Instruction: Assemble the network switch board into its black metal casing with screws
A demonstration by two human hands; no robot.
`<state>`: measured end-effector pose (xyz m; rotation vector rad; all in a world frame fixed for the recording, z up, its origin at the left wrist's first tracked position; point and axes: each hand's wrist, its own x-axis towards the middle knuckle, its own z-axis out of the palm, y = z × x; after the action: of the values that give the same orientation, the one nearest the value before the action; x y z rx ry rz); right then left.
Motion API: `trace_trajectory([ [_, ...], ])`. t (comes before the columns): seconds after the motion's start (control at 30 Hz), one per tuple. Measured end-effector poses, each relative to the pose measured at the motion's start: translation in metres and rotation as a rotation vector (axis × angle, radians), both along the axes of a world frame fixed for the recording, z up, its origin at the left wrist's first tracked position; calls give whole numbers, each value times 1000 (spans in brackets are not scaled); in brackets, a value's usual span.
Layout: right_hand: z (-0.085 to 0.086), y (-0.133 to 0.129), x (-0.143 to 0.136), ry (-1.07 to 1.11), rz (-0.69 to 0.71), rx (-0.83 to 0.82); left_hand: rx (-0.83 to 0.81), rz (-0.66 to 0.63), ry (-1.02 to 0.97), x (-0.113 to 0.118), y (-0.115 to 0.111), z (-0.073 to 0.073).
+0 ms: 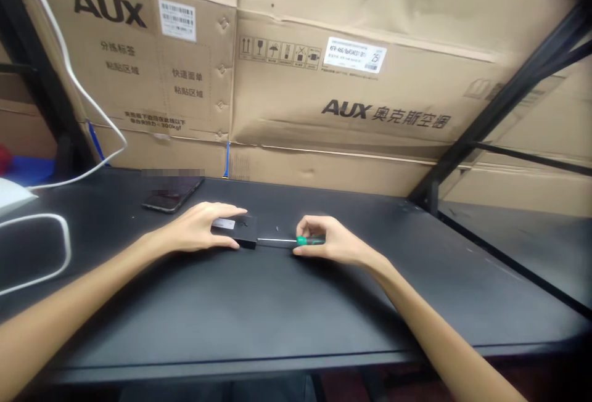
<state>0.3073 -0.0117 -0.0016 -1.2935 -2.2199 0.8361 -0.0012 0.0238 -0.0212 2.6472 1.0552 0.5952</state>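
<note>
A small black box [246, 233] with a pale label lies on the dark table [259, 309]. Its left part is between the thumb and fingers of my left hand [198, 227], which grips it from both sides. My right hand [330, 240] holds a screwdriver [301, 240] by its green and black handle, pinched between thumb and fingers. The thin metal shaft points left, level with the table, and its tip reaches the right side of the box; whether it enters the box cannot be made out. A tiny metallic piece [277, 228] lies just behind the shaft.
Behind my left hand lies a dark phone [173, 195]. A white cable [69, 248] loops at the left, near a white object [13, 195]. Large cardboard boxes [287, 106] stand along the back. Black metal struts [490, 103] rise at the right.
</note>
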Motion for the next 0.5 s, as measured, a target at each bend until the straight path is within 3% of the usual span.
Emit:
trace_trajectory([
  [0.2,-1,0,1,6,6,-5,10,-1,7,0,1,-1],
  [0.37,-1,-1,1,67,-38,-180,13,-2,8,0,1,-1],
  [0.5,2,-2,2,24,-44,-166,0,8,16,0,0,-1],
])
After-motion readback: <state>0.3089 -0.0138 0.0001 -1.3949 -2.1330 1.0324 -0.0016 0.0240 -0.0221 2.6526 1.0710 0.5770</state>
